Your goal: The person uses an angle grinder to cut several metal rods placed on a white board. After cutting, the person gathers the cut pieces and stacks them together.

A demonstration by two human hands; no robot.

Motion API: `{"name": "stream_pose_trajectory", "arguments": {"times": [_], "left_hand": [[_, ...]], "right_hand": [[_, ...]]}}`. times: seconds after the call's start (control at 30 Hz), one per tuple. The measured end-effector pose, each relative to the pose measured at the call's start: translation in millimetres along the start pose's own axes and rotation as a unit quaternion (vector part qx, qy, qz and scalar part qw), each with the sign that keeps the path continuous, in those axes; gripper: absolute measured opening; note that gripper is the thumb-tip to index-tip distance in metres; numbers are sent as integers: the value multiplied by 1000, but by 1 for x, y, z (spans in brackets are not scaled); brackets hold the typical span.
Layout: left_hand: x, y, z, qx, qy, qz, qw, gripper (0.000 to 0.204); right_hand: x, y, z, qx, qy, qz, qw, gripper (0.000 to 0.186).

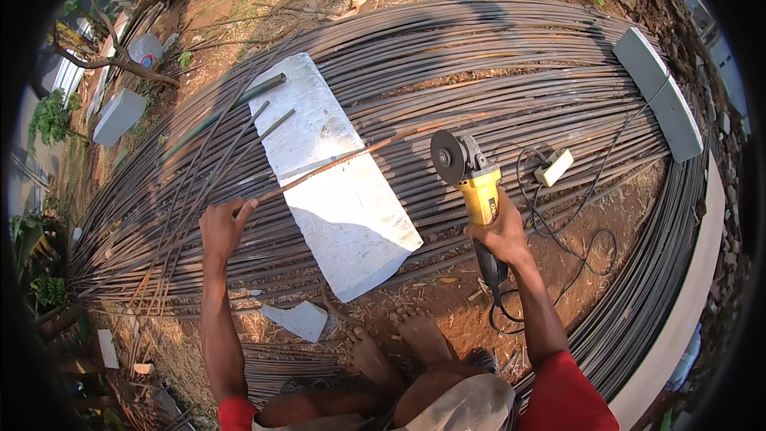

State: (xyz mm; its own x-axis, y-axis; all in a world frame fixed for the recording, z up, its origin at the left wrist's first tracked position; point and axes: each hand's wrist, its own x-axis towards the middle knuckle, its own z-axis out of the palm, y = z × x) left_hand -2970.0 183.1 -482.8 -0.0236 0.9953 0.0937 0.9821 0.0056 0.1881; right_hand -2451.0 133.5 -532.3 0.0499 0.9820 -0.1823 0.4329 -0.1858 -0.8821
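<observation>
My right hand (503, 231) is wrapped round the body of a yellow and black angle grinder (480, 195). Its dark disc (447, 157) points up and away from me, above the steel rods. My left hand (227, 227) is closed, thumb and fingers at the near end of a rusty steel rod (343, 160). That rod lies slantwise across a long white slab (351, 223), which rests on a wide spread of steel rods (447, 56). A green-grey pipe (267, 86) and two short rod ends also lie over the slab's far part.
A black cord (536, 219) loops over soil near a pale socket block (554, 168). A grey block (658, 96) weighs on the rods at right; another block (120, 118) sits left. A broken white piece (299, 320) lies by my bare feet (419, 334). More rods (638, 311) curve along the right.
</observation>
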Motion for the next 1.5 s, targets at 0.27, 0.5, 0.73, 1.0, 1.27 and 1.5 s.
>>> {"name": "stream_pose_trajectory", "arguments": {"times": [0.27, 0.5, 0.73, 1.0, 1.27, 1.5], "left_hand": [[-3, -7, 8, -13, 38, 35, 999, 44], [-5, -4, 5, -5, 12, 4, 1000, 49], [-6, -4, 9, -14, 39, 26, 999, 51], [-4, -2, 8, -13, -5, 11, 1000, 49], [-19, -13, 37, -45, 5, -6, 999, 49], [-35, -18, 64, -78, 13, -22, 997, 48]], "right_hand": [[66, -11, 54, -28, -72, -38, 996, 76], [76, -21, 72, -86, -67, -33, 993, 70], [77, -19, 70, -51, -74, -30, 995, 69], [79, -22, 77, -83, -69, -32, 994, 75], [85, -15, 80, -51, -89, -19, 995, 80], [78, -27, 78, -72, -70, -71, 992, 71]]}}
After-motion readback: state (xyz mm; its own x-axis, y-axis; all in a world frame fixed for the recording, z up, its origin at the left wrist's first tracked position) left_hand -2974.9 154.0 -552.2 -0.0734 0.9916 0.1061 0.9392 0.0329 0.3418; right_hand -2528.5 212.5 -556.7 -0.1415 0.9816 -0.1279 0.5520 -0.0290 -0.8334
